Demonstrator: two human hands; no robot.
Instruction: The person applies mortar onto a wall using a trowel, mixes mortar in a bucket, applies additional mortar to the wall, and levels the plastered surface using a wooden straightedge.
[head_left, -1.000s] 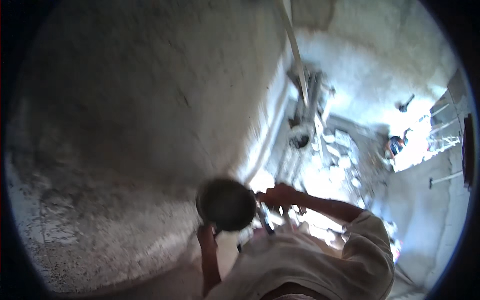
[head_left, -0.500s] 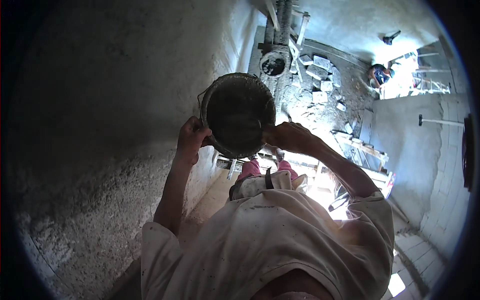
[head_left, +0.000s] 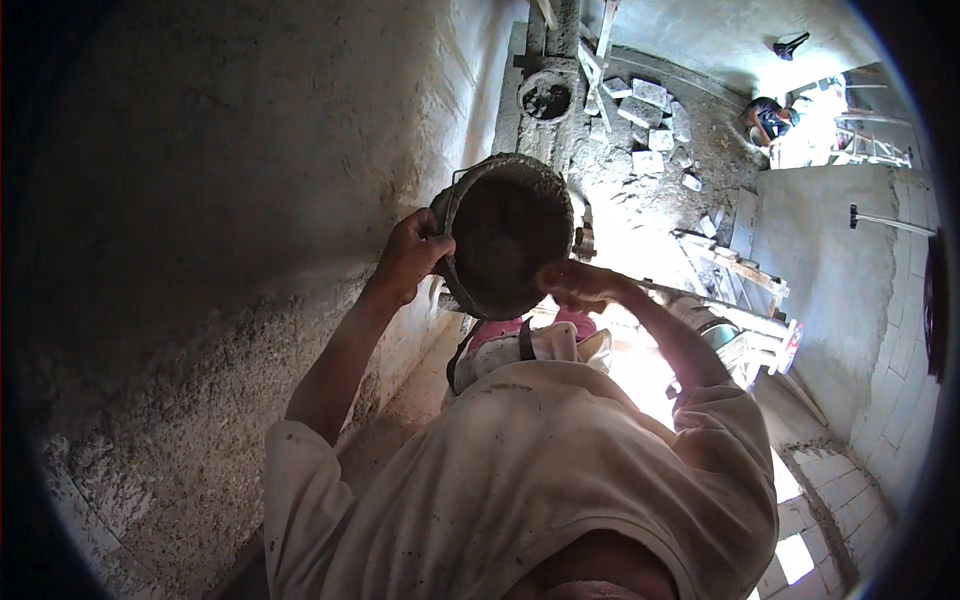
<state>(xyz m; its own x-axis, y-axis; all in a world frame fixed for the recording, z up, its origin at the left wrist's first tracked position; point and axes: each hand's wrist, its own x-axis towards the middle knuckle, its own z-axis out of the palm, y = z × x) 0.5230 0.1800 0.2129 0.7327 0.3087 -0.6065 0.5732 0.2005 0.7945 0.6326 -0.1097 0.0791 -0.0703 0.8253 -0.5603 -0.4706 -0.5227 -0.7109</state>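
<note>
A dark bucket (head_left: 545, 178) with a mortar-crusted rim is held in front of me, mouth tilted toward me. Its inside is in shadow, so what it contains cannot be made out. My left hand (head_left: 415, 255) grips the left rim, fingers around the outside and thumb by the edge, close to the thin wire handle (head_left: 452, 215). Over the lower right of the mouth is my right hand (head_left: 585, 285), fingers stretched toward the inside. Its fingertips are dark and slightly blurred, and whether they touch the rim I cannot tell.
A rough plastered wall (head_left: 240, 170) rises close on my left. Ahead, a round mortar-filled container (head_left: 525, 100) stands on planks beside wooden supports (head_left: 597, 75). Loose pale blocks (head_left: 648, 162) lie on the ground beyond. Another person (head_left: 768, 122) crouches far right. A timber frame (head_left: 735, 262) stands nearer.
The bucket has shifted slightly right and turned, with its wire handle now across the left side of the mouth. My left hand moved with it; my right hand came over the rim.
</note>
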